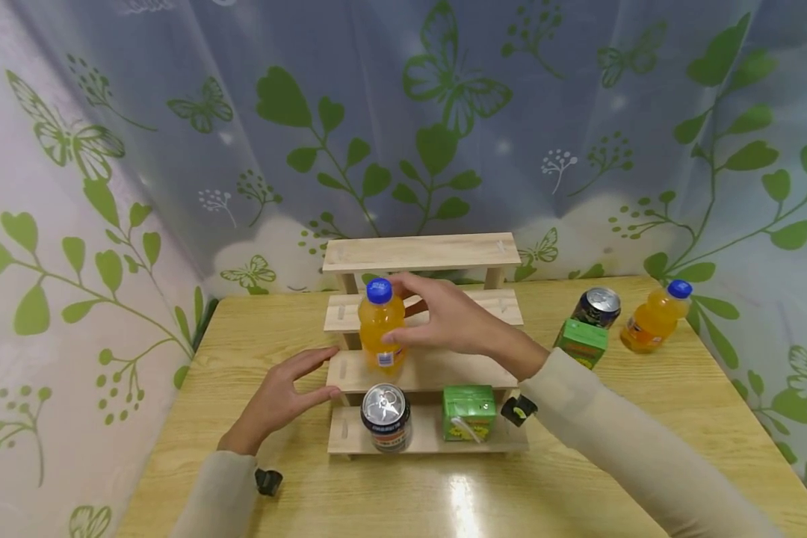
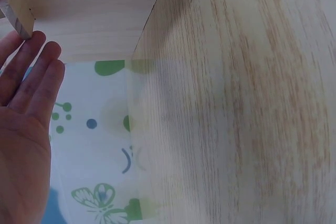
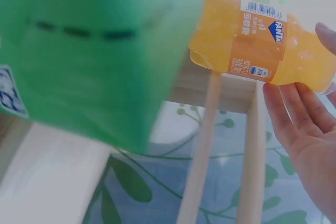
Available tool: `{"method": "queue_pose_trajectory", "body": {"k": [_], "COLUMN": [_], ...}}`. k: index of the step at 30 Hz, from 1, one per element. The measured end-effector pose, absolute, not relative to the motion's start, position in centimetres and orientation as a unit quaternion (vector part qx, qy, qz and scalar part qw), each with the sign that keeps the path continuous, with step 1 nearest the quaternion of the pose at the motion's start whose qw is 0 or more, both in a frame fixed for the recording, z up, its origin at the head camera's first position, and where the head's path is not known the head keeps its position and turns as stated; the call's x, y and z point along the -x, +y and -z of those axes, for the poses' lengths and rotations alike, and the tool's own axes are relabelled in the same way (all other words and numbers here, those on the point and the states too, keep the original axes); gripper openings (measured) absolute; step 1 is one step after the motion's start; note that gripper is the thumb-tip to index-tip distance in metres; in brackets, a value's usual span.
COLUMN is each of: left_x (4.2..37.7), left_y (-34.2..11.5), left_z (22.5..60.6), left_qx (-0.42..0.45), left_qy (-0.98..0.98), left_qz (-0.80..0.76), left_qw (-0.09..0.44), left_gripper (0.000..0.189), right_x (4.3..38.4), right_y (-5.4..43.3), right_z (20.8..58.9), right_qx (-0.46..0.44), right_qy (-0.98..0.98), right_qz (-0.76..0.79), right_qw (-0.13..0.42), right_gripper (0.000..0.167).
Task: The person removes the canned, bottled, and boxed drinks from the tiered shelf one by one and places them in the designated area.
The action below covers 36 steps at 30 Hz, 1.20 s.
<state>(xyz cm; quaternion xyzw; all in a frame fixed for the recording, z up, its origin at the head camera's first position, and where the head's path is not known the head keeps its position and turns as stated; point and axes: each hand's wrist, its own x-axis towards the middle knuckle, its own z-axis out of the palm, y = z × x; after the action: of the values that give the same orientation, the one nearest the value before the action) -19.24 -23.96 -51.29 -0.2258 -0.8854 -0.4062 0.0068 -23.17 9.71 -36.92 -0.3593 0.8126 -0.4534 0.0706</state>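
My right hand (image 1: 447, 317) holds an orange soda bottle (image 1: 379, 325) with a blue cap, thumb on one side and fingers on the other. The bottle stands upright over the second-lowest board of a stepped wooden shelf (image 1: 420, 252). In the right wrist view its Fanta label (image 3: 257, 40) shows, with the bottle's base close to a board. My left hand (image 1: 285, 392) is at the shelf's left side; its fingers (image 2: 39, 82) reach out nearly straight, tips at a board's end. On the lowest board sit a dark can (image 1: 385, 418) and a green drink carton (image 1: 469, 415).
Right of the shelf, on the wooden table (image 1: 262, 321), stand another dark can (image 1: 598, 306), another green carton (image 1: 581, 342) and a second orange bottle (image 1: 655, 317). A patterned curtain (image 1: 376, 112) hangs behind the shelf and down both sides.
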Motion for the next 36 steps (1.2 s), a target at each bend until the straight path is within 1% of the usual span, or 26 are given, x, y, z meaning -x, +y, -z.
{"method": "queue_pose_trajectory", "body": {"k": [21, 27, 36], "left_x": [19.2, 19.2, 19.3], "left_y": [-24.0, -24.1, -24.1], "left_z": [51.4, 51.5, 51.6], "left_qx": [0.231, 0.234, 0.237], "left_qy": [-0.883, -0.884, -0.883], "left_qz": [0.408, 0.405, 0.404], "left_qw": [0.006, 0.013, 0.016], "left_gripper": [0.071, 0.07, 0.07], "right_x": [22.3, 21.8, 20.8], "right_y": [15.3, 16.9, 19.5], "right_z": [34.2, 33.7, 33.4], "right_qx": [0.319, 0.292, 0.263], "right_qy": [0.815, 0.821, 0.829], "right_qz": [0.483, 0.491, 0.493], "right_qw": [-0.01, -0.01, -0.026], "right_gripper": [0.063, 0.065, 0.06]}}
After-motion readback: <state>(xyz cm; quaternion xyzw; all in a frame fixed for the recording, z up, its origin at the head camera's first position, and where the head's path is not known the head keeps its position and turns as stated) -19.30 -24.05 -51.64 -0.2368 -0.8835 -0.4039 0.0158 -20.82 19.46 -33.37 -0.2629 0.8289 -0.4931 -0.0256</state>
